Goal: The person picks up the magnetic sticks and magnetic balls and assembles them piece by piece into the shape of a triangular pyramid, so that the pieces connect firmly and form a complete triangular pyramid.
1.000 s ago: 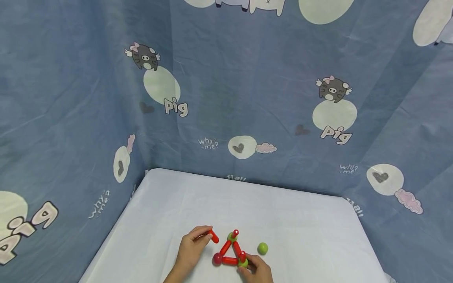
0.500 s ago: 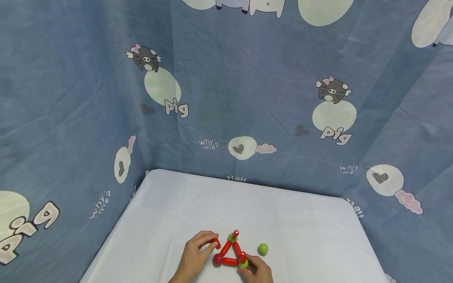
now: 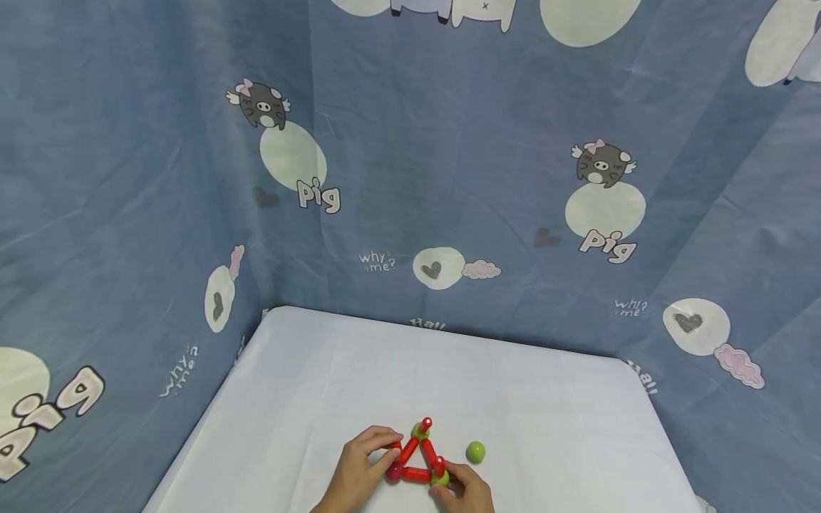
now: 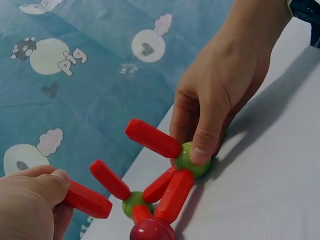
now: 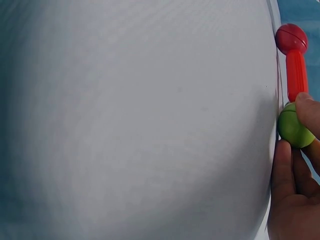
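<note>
A triangle of red magnetic rods [image 3: 417,474] lies on the white table, joined by a red ball [image 3: 394,473] and two green balls. Upright rods stand on the far green ball [image 3: 420,432] and the near one [image 4: 192,161]. Thumb and fingers of my left hand [image 3: 356,470] pinch a loose red rod [image 4: 89,200]; its free end is close above the red ball, with a gap between them in the left wrist view. My right hand [image 3: 468,489] grips the near green ball at the triangle's right corner, also visible in the right wrist view [image 5: 295,127].
A loose green ball [image 3: 476,452] sits on the table right of the triangle. The white tabletop [image 3: 545,413] reaches back to a blue printed cloth [image 3: 410,178], which hangs behind and at the sides.
My left hand has moved right and nearer, bringing its rod from beside the triangle to just above the red ball. The right hand stays on the green ball.
</note>
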`<state>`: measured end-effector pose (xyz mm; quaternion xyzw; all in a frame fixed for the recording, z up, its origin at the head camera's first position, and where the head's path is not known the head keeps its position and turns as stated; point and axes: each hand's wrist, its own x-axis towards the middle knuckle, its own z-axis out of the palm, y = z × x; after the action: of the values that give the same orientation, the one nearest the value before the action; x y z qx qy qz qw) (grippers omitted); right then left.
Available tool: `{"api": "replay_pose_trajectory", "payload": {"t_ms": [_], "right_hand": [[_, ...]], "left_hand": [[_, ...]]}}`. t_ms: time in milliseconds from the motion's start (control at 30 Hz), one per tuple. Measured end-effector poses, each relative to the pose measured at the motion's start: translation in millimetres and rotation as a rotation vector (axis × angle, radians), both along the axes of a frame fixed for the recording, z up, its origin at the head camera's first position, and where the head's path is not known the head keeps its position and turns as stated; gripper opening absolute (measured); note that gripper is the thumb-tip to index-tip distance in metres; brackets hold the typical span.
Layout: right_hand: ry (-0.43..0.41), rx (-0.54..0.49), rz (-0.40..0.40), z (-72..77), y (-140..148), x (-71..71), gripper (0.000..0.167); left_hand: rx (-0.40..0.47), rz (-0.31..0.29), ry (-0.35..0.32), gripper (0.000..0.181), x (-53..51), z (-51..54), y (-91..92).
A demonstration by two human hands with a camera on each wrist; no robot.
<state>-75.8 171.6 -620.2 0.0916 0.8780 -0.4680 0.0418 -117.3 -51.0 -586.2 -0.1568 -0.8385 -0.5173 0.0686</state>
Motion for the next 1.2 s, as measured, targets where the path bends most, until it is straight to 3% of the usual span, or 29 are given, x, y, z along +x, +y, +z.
{"api": "replay_pose_trajectory", "payload": {"t_ms": [300, 633, 933, 1200], "right_hand": [[0.019, 0.013, 0.005, 0.2, 0.4, 0.3, 0.049], [0.026, 0.018, 0.013, -2.8, 1.7, 0.2, 0.048], [0.014, -0.004, 0.010, -2.7, 2.2, -0.9, 0.049], [0.009, -0.007, 0.023, -4.7, 4.4, -1.3, 0.049]], "left_hand": [[-0.045, -0.048, 0.003, 0.018, 1.1, -1.2, 0.6], [-0.028, -0.100, -0.003, 0.018, 0.8, -4.1, 1.8], [-0.054, -0.119, -0.058, 0.020, -0.1, -3.0, 2.3], [-0.040, -0.139, -0.045, 0.020, 0.1, -6.0, 2.3]]}}
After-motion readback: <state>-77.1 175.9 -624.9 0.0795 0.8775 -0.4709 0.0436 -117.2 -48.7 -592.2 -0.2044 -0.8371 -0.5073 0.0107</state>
